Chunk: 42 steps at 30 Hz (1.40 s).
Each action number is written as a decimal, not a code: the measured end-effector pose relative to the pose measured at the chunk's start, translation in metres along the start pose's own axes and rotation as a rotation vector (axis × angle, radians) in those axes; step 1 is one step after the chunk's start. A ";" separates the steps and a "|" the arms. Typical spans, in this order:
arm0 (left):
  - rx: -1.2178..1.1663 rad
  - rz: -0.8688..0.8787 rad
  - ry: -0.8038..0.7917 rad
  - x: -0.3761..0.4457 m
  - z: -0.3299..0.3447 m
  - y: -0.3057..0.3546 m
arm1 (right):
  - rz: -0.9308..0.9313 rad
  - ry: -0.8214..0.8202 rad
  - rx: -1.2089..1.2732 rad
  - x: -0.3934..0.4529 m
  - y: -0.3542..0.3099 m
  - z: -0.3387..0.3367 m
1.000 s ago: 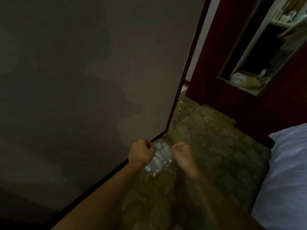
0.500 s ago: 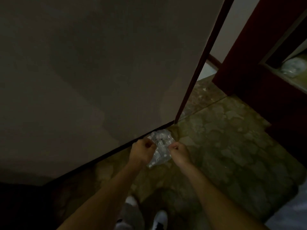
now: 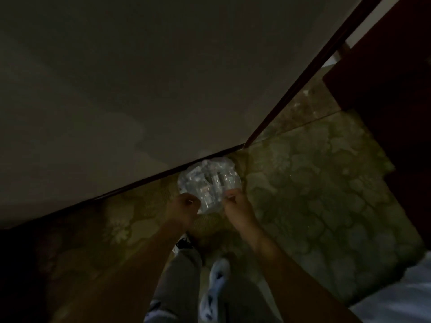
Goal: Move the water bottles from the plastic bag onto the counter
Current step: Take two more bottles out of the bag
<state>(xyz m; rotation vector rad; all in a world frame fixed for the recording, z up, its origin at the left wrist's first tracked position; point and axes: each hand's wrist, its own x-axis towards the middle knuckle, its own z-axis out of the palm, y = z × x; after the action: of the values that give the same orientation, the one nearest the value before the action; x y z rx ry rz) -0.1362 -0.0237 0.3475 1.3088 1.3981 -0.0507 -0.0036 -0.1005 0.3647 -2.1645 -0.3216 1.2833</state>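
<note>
2 hands on 1 plastic bag (image 3: pixel 207 180) of water bottles (image 3: pixel 215 180), set on the floor (image 3: pixel 314 183) against the wall (image 3: pixel 140 89). Left hand (image 3: pixel 185 206) — fingers clenched on the bag's film at its 7 o'clock. Right hand (image 3: pixel 235 205) — pinching film at 5 o'clock. Bottles lie at 12 o'clock from both hands; axis unreadable. Both equally near. Open room: 3 o'clock only. Counter unseen.
</note>
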 end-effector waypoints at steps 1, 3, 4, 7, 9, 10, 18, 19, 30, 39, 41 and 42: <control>-0.019 -0.016 0.008 0.013 0.004 -0.003 | 0.004 -0.009 -0.007 0.018 0.004 0.004; -0.053 -0.044 0.014 0.032 0.010 -0.006 | 0.022 -0.018 -0.018 0.041 0.010 0.008; -0.068 -0.065 0.021 0.045 0.015 -0.012 | 0.035 -0.040 -0.028 0.057 0.017 0.012; -0.074 -0.106 0.046 0.080 0.034 -0.035 | 0.063 -0.108 -0.091 0.103 0.044 0.023; -0.111 -0.130 0.057 0.103 0.050 -0.052 | 0.033 -0.133 -0.135 0.135 0.064 0.029; -0.110 -0.130 0.050 0.114 0.057 -0.057 | 0.012 -0.133 -0.148 0.151 0.072 0.031; -0.014 -0.123 -0.023 0.238 0.104 -0.117 | -0.117 -0.135 -0.258 0.309 0.127 0.065; 0.006 -0.111 -0.027 0.256 0.107 -0.125 | -0.145 -0.127 -0.277 0.333 0.132 0.070; 0.459 -0.010 -0.008 0.386 0.139 -0.185 | -0.259 -0.328 -0.620 0.517 0.194 0.125; 0.579 0.070 -0.022 0.392 0.150 -0.193 | -0.297 -0.586 -0.686 0.517 0.194 0.140; 0.572 0.069 -0.038 0.392 0.149 -0.195 | -0.293 -0.621 -0.677 0.516 0.197 0.141; 0.572 0.066 -0.047 0.391 0.150 -0.197 | -0.272 -0.643 -0.645 0.517 0.200 0.143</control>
<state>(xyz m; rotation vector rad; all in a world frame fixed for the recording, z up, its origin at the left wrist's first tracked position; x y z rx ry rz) -0.0611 0.0537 -0.1027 1.8066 1.3474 -0.4618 0.1163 0.0447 -0.1764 -1.9984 -1.3999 1.8565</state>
